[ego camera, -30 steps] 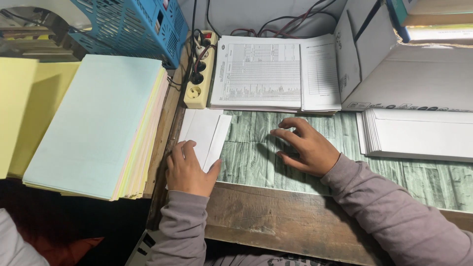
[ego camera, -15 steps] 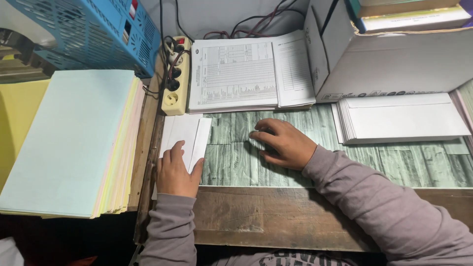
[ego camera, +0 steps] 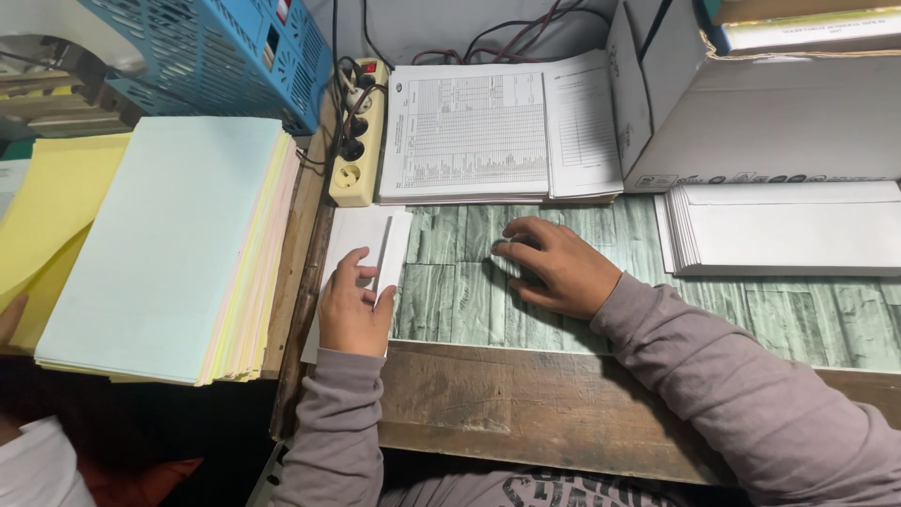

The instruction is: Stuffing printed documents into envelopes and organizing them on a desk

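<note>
My left hand [ego camera: 353,305] lies flat on a small stack of folded white paper [ego camera: 364,235] at the left end of the wooden desk [ego camera: 507,399], fingers spread along its fold. My right hand [ego camera: 554,268] rests palm down on the green wood-patterned mat [ego camera: 450,282], fingers curled over something small that is hidden beneath them. Both arms wear grey sleeves.
Printed forms [ego camera: 479,131] lie stacked at the back beside a cream power strip [ego camera: 357,141]. White envelopes [ego camera: 779,239] sit at the right under a white cardboard box [ego camera: 751,103]. A pile of pale blue and yellow sheets [ego camera: 169,244] and a blue plastic basket [ego camera: 225,56] are at left.
The view has shifted slightly, so everything sits a little further right. Both hands stay in the same places on the paper and the mat.
</note>
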